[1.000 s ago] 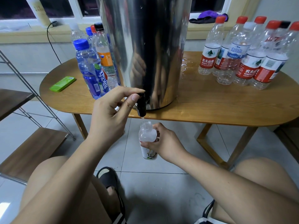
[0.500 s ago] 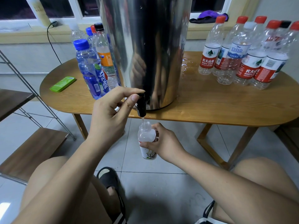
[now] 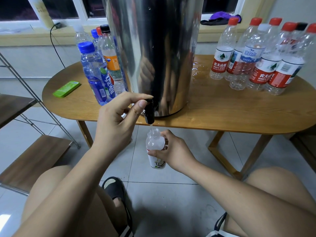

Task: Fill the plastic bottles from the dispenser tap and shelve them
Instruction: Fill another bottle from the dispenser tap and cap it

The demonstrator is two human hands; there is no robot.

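Below the surface's (image 3: 222, 115) front edge, the small bottle (image 3: 155, 147) stands uncapped under the black tap (image 3: 149, 111) of the steel dispenser (image 3: 153, 48), and a thin stream runs into its mouth. Almost nothing has shifted over the last second: the left grip (image 3: 118, 120) still pinches the tap lever between thumb and forefinger, and the right grip (image 3: 172, 151), fingers curled round the bottle's body, has moved it at most a hair. That steadiness suggests the fill is simply carrying on. The label hides the lower part, so I cannot read how full the bottle is, and capping and shelving are still to come.

By count there is one dispenser with one tap and one bottle being filled. Five capped bottles (image 3: 95, 74) cluster left of the dispenser, and seven capped bottles (image 3: 220, 53) stand to its right, five with red caps, one white and one black. One green packet (image 3: 66, 88) lies near the left end. Two shelf boards (image 3: 34, 159) show at the left, with no bottles on the parts in view
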